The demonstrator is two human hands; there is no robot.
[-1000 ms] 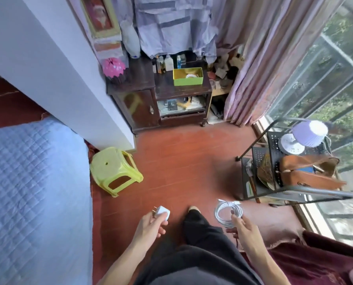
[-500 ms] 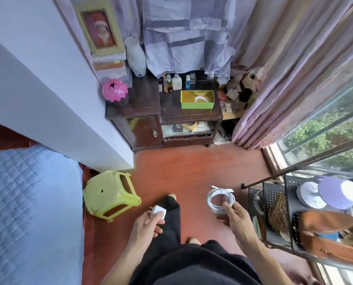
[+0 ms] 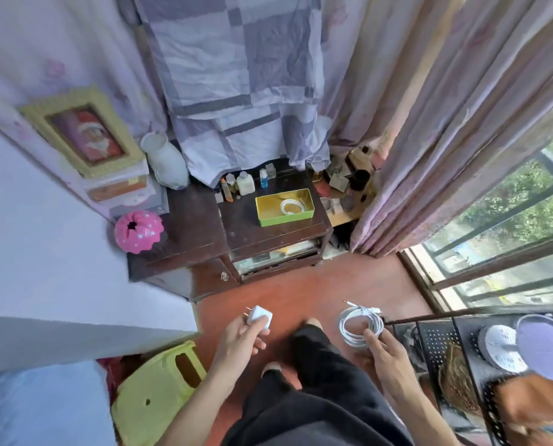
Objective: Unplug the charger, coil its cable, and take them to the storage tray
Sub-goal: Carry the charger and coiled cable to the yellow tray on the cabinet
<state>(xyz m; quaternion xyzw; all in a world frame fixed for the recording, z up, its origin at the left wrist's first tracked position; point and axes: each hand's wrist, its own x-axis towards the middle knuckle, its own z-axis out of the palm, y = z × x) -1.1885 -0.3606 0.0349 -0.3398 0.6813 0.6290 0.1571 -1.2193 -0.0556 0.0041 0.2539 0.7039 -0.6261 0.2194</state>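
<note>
My left hand (image 3: pixel 241 338) grips a small white charger plug (image 3: pixel 260 317), prongs pointing up-left. A coiled white cable (image 3: pixel 360 326) is pinched in my right hand (image 3: pixel 385 352), its connector ends sticking out at the top. Ahead, a green storage tray (image 3: pixel 270 219) sits on a dark wooden cabinet (image 3: pixel 201 233); another white coiled cable (image 3: pixel 291 206) lies inside it. Both hands are held over the red floor, short of the cabinet.
A green plastic stool (image 3: pixel 159 391) stands at my lower left beside a white wall corner (image 3: pixel 85 323). A black metal rack (image 3: pixel 445 346) with a bag and fan is at my right. Small bottles (image 3: pixel 244 185), a white vase (image 3: pixel 165 160) and a pink ornament (image 3: pixel 138 231) sit on the cabinet.
I have walked forward across the red floor; the cabinet and green tray are closer and larger. Both hands keep hold of the plug and the coil.
</note>
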